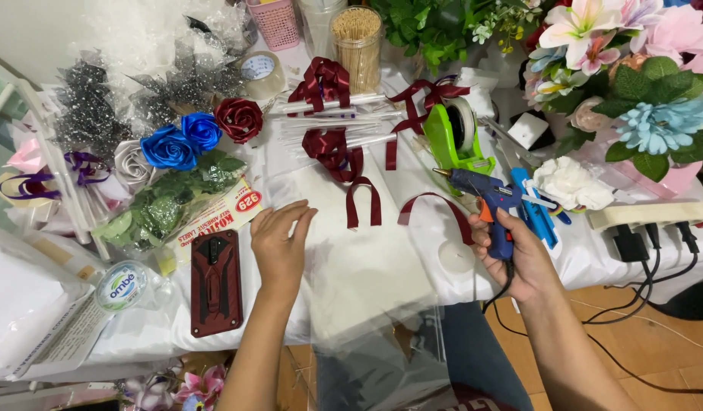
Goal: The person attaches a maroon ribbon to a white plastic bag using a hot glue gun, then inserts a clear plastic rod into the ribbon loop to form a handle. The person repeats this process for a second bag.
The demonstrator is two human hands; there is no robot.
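My right hand (pixel 521 257) grips a blue hot glue gun (pixel 485 199) by its handle, nozzle pointing left over the white table (pixel 367 266). A dark red ribbon strip (pixel 443 209) arches just below the nozzle. My left hand (pixel 279 247) hovers flat with fingers together, holding nothing, next to a folded dark red ribbon loop (pixel 363 202). Beyond it lie dark red ribbon bows (pixel 332 148) on clear plastic sticks (pixel 329 125).
A red and black phone case (pixel 215 280) lies left of my left hand. Ribbon roses (pixel 203 133) and fake leaves (pixel 165 205) sit at left. A green tape dispenser (pixel 454 137), a stick jar (pixel 357 42), artificial flowers (pixel 633 84) and a power strip (pixel 652 213) stand behind.
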